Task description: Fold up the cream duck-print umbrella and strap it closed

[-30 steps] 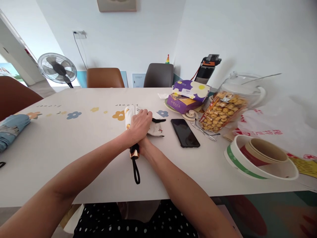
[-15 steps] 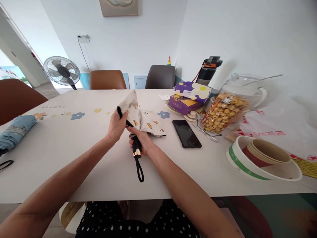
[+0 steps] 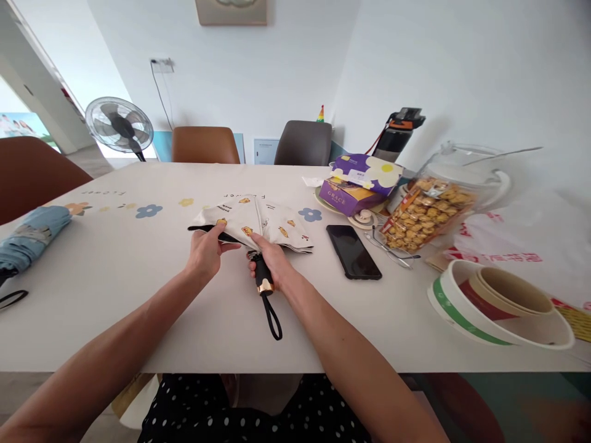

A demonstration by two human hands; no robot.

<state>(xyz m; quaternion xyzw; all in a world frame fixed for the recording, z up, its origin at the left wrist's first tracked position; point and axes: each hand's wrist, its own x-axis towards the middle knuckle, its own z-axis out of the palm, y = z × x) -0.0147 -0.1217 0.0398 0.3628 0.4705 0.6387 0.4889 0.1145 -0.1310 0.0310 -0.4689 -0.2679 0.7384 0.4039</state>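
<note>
A folding umbrella (image 3: 252,221) with white fabric and small orange-yellow prints lies on the table in front of me, its canopy folds spread to both sides. Its black handle (image 3: 263,274) with a gold end and a black wrist loop points toward me. My right hand (image 3: 272,261) is wrapped around the top of the handle, thumb on the fabric. My left hand (image 3: 207,249) pinches the dark-lined edge of the left fold between thumb and fingers. The shaft under the cloth is hidden.
Right of the umbrella lie a black phone (image 3: 353,251) and glasses (image 3: 394,251). Beyond are purple boxes (image 3: 351,195), a snack bag (image 3: 425,212), a clear pitcher (image 3: 484,172) and paper bowls (image 3: 471,326). A blue folded umbrella (image 3: 34,240) lies at the left.
My left hand has moved left and down, bringing the raised fabric fold down flat to the left. My right hand stays on the handle. The view has shifted slightly.
</note>
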